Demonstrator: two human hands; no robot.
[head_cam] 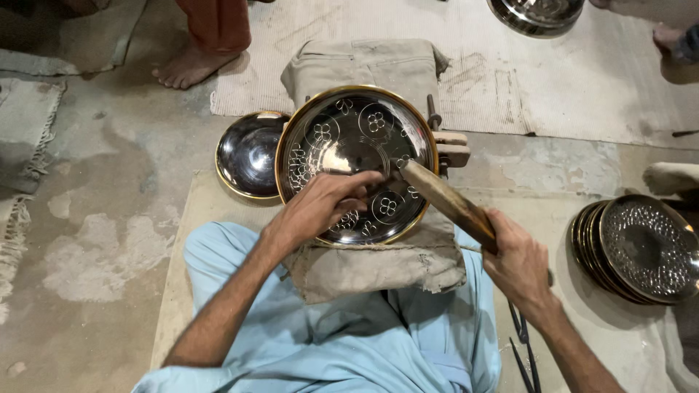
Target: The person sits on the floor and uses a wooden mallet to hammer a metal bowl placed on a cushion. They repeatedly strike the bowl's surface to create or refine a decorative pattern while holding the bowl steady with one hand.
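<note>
A shiny metal plate [342, 138] with a gold rim and engraved flower patterns rests on a beige padded cloth block [371, 266] between my knees. My left hand [324, 207] lies inside the plate near its lower middle, fingers pinched on a small tool that is mostly hidden. My right hand [518, 266] grips the handle of a wooden hammer [444, 198], whose head end sits over the plate by my left fingertips.
A second plain shiny plate [247, 154] lies to the left, partly under the first. A stack of patterned plates [641, 247] stands at the right. Another person's bare foot [191, 67] is at the top left. Dark metal tools [523, 349] lie by my right leg.
</note>
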